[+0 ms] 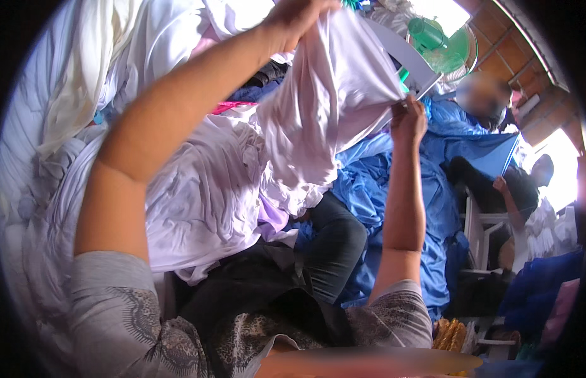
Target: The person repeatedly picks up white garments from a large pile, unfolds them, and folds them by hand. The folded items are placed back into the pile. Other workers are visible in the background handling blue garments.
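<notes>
A pale lilac garment (324,107) hangs stretched between my two raised hands. My left hand (293,19) grips its upper edge near the top of the view. My right hand (407,120) pinches its right corner, arm upright. The lower part of the garment drapes down onto a heap of pale lilac and white cloth (204,189) over my lap. My dark trousers (330,246) show below it.
A large pile of white fabric (72,94) fills the left side. Blue cloth (381,183) lies spread on the right. Another person (494,183) sits at the far right near a white stool (479,233). A green fan (444,44) stands at the back.
</notes>
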